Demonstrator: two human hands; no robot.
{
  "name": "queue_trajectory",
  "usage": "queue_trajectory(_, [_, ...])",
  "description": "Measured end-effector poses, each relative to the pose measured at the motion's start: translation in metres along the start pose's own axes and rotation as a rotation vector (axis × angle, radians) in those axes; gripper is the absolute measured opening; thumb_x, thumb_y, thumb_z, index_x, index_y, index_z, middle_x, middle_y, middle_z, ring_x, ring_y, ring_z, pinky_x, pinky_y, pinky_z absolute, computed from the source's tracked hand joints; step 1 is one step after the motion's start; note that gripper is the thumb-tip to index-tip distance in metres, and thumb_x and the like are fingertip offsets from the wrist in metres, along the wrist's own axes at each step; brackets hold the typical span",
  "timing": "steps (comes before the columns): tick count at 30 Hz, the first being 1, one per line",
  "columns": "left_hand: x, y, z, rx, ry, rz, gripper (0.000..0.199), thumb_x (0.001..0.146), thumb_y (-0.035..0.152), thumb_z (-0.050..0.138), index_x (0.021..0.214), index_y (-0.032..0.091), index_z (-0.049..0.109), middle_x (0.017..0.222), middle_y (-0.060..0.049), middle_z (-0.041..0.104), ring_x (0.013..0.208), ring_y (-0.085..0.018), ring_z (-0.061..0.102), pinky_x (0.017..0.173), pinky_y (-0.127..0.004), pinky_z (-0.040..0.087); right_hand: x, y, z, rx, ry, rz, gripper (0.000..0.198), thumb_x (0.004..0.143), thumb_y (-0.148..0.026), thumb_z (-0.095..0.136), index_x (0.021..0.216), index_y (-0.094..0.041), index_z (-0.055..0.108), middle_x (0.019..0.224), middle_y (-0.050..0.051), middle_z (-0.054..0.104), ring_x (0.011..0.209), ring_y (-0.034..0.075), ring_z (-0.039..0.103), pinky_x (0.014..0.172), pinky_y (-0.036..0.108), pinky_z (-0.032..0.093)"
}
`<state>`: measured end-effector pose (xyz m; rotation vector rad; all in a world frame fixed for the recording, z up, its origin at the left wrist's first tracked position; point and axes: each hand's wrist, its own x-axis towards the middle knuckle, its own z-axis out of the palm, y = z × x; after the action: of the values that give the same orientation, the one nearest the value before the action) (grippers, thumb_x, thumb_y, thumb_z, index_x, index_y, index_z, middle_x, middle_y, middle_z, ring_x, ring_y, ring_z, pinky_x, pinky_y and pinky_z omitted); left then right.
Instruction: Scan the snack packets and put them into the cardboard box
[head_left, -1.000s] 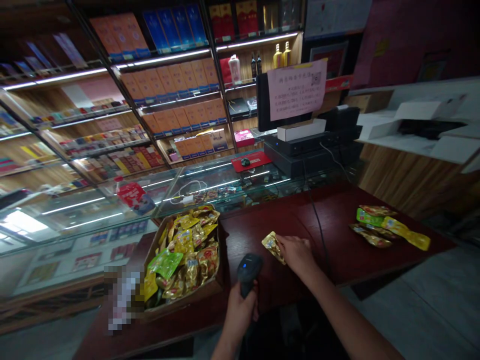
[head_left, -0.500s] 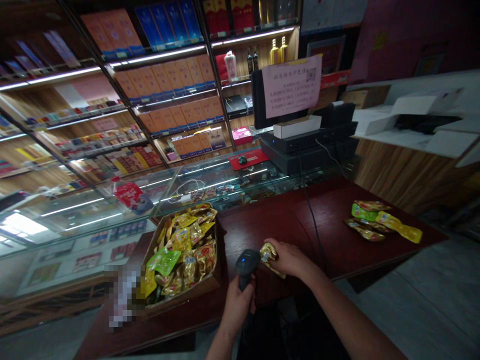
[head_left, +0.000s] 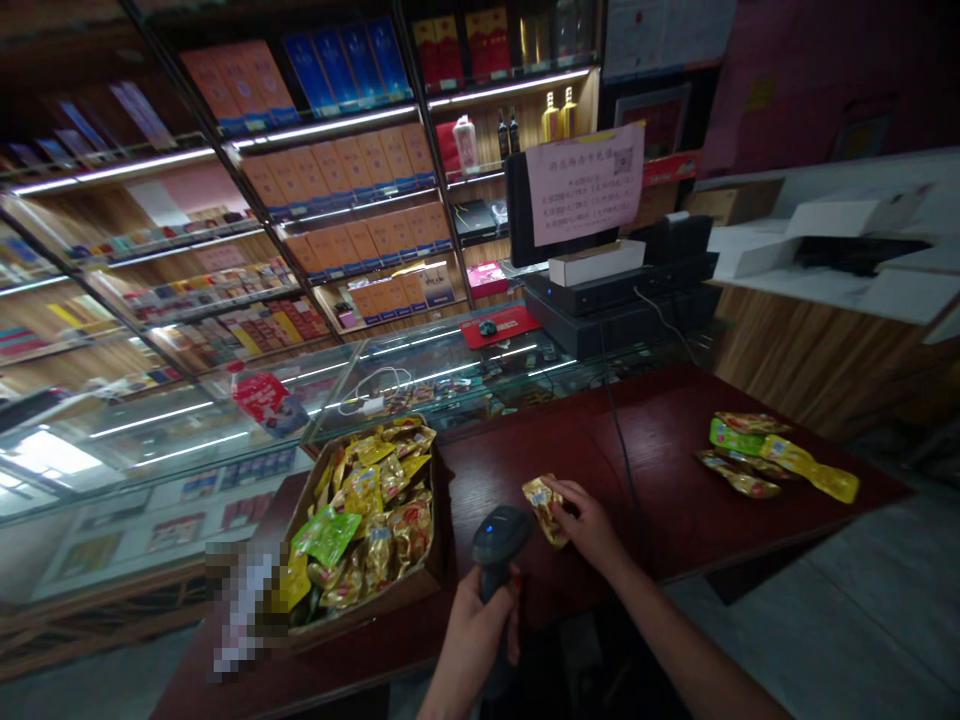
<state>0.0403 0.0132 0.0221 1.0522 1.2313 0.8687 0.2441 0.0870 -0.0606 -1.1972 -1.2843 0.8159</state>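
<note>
My left hand is wrapped round the handle of a dark barcode scanner, whose head shows a small blue light. Just right of the scanner head, a gold foil snack packet is gripped by the fingers of my right hand, low over the dark red table. Left of both hands stands a cardboard box full of gold, yellow and green snack packets. Several more packets, among them a yellow one and a green one, lie in a loose pile on the right part of the table.
A black cable runs across the table to the till and monitor behind. Beyond the table is a glass display counter with a red mouse pad and a red package. Stocked shelves rise behind.
The gold packet has been turned so that its broader face shows, with my right hand still on it. The scanner has shifted slightly lower in view.
</note>
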Motion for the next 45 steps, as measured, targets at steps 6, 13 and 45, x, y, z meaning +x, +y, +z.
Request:
queue_trajectory(6, [0.005,0.004,0.006,0.050,0.029,-0.023,0.038,0.070,0.047,0.070,0.089,0.016,0.058,0.047,0.008,0.051,0.030,-0.008,0.043,0.031,-0.018,0.035,0.001,0.006,0.001,-0.020,0.013,0.004,0.043,0.080,-0.032,0.066,0.123,-0.028,0.070,0.122,0.007,0.063,0.114,0.023,0.061,0.101,0.037,0.048])
queue_trajectory(13, [0.000,0.012,0.002,0.091,0.000,-0.027,0.036,0.071,0.042,0.069,0.093,0.015,0.059,0.046,0.007,0.053,0.029,-0.009,0.044,0.033,-0.019,0.034,0.001,0.007,0.004,-0.016,-0.005,0.040,0.046,0.077,-0.028,0.066,0.122,-0.028,0.070,0.125,0.006,0.061,0.116,0.023,0.061,0.102,0.037,0.048])
queue_trajectory(45, [-0.013,0.029,-0.006,0.193,-0.046,-0.017,0.027,0.074,0.040,0.066,0.087,0.017,0.059,0.045,0.007,0.052,0.029,-0.008,0.043,0.033,-0.018,0.032,-0.003,-0.001,0.006,-0.173,0.005,-0.070,0.047,0.081,-0.023,0.061,0.128,-0.028,0.067,0.128,0.007,0.065,0.118,0.023,0.062,0.104,0.040,0.050])
